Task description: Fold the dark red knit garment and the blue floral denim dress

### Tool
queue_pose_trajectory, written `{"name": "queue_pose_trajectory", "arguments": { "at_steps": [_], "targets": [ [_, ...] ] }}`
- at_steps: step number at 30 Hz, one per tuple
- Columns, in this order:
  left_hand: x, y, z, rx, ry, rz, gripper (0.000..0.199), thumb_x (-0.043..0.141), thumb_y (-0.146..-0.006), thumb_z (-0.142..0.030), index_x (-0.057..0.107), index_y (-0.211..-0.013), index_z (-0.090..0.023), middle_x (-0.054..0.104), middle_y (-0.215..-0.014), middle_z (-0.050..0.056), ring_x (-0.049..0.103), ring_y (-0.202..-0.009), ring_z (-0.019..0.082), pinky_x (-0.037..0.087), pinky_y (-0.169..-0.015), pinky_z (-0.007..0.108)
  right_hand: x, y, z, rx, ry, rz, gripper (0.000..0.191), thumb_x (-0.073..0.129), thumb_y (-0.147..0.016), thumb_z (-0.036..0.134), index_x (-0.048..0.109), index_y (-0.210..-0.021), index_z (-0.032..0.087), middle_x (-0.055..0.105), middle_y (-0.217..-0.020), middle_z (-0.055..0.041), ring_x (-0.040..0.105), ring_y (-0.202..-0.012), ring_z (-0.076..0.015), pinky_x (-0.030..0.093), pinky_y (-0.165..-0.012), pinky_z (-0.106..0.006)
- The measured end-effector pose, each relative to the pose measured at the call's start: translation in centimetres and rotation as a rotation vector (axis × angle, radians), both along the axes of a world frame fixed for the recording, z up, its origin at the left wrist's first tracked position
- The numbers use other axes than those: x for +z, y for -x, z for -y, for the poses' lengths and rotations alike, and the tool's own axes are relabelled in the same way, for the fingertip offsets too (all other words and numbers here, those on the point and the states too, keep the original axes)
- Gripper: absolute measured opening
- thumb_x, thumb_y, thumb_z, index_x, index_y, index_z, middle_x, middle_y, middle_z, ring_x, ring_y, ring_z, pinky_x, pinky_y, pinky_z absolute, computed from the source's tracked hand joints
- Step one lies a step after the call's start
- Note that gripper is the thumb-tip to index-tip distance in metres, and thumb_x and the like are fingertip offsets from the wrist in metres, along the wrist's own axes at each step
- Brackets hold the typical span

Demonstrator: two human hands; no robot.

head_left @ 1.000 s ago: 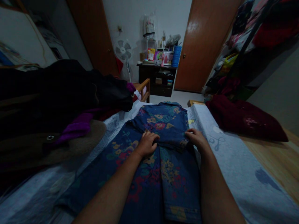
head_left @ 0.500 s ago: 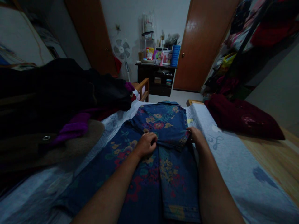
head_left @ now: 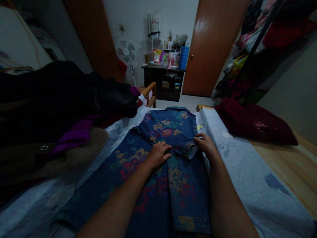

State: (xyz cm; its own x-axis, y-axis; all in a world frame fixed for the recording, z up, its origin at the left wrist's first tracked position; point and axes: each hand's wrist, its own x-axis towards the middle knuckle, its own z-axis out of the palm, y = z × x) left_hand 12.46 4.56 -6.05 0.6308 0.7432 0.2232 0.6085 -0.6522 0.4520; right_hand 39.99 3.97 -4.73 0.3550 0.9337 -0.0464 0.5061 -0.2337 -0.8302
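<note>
A blue denim jacket (head_left: 162, 124) with a print of red and yellow flowers lies spread on the bed, its collar at the far end. One sleeve is folded across it, and the pale inside of the cuff (head_left: 193, 151) shows. My left hand (head_left: 158, 155) rests on the middle of the jacket by this folded sleeve, fingers stretched and thumb a little apart. At the right edge, my right hand (head_left: 206, 144) has its fingertips pinched at the sleeve just above the cuff. The other sleeve spreads towards the lower left.
Dark coats (head_left: 74, 89) are heaped on the left, with a purple piece (head_left: 76, 134) among them. A maroon garment (head_left: 255, 124) lies on the right beside the pale bed sheet (head_left: 237, 165). Farther off stand a fan (head_left: 127, 52) and a dark cabinet (head_left: 162, 94). Clothes hang at the upper right.
The sleeve's cuff has turned so that its pale opening now shows. My left hand's fingers have straightened and moved slightly right. My right hand has shifted slightly left.
</note>
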Motion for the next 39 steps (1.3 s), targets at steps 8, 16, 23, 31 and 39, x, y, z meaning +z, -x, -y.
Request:
{"name": "queue_pose_trajectory", "arguments": {
  "at_steps": [8, 16, 23, 31, 39],
  "targets": [
    [-0.2, -0.6, 0.2, 0.009, -0.024, 0.005, 0.009, 0.059, -0.078, -0.014, 0.061, -0.083, -0.021, 0.058, -0.090, 0.003, 0.052, -0.089, 0.019, 0.040, -0.079, 0.031, 0.9, 0.9, 0.5, -0.040, 0.030, -0.106, 0.030, 0.056, -0.073, 0.030, 0.061, -0.099, 0.018, 0.064, -0.075, -0.0016, 0.060, -0.065, -0.0156, 0.043, -0.054, -0.023],
    [0.9, -0.4, 0.8, -0.105, -0.024, 0.067, 0.015, 0.059, -0.076, -0.013, 0.062, -0.088, -0.021, 0.062, -0.090, 0.002, 0.054, -0.087, 0.018, 0.041, -0.080, 0.030, 1.2, 0.8, 0.3, -0.040, 0.115, 0.042, 0.026, 0.052, -0.079, 0.030, 0.062, -0.098, 0.015, 0.065, -0.077, -0.0041, 0.060, -0.065, -0.0153, 0.042, -0.055, -0.022],
    [0.7, -1.1, 1.2, -0.121, -0.030, -0.037, 0.019, 0.062, -0.086, -0.027, 0.066, -0.104, -0.025, 0.061, -0.102, 0.004, 0.057, -0.096, 0.019, 0.043, -0.084, 0.032, 1.5, 0.4, 0.2, 0.025, 0.254, 0.107, 0.029, 0.056, -0.080, 0.041, 0.067, -0.074, 0.015, 0.063, -0.065, -0.0043, 0.056, -0.057, -0.0143, 0.036, -0.049, -0.022],
    [1.0, -1.7, 1.7, -0.137, -0.093, -0.034, 0.012, 0.058, -0.079, -0.014, 0.063, -0.087, -0.021, 0.060, -0.096, 0.004, 0.052, -0.093, 0.020, 0.041, -0.081, 0.031, 1.2, 0.7, 0.8, 0.089, 0.103, -0.012, 0.008, 0.059, -0.069, 0.025, 0.057, -0.074, 0.019, 0.055, -0.059, 0.0039, 0.050, -0.054, -0.0114, 0.035, -0.049, -0.020],
    [1.3, -1.8, 1.9, -0.199, -0.083, -0.075, 0.022, 0.056, -0.087, -0.021, 0.062, -0.107, -0.025, 0.060, -0.101, 0.004, 0.052, -0.094, 0.020, 0.041, -0.083, 0.033, 1.5, 0.5, 0.6, 0.060, 0.217, 0.030, 0.023, 0.053, -0.082, 0.036, 0.062, -0.074, 0.016, 0.055, -0.056, 0.0014, 0.049, -0.049, -0.0113, 0.034, -0.047, -0.022]
  ]
}}
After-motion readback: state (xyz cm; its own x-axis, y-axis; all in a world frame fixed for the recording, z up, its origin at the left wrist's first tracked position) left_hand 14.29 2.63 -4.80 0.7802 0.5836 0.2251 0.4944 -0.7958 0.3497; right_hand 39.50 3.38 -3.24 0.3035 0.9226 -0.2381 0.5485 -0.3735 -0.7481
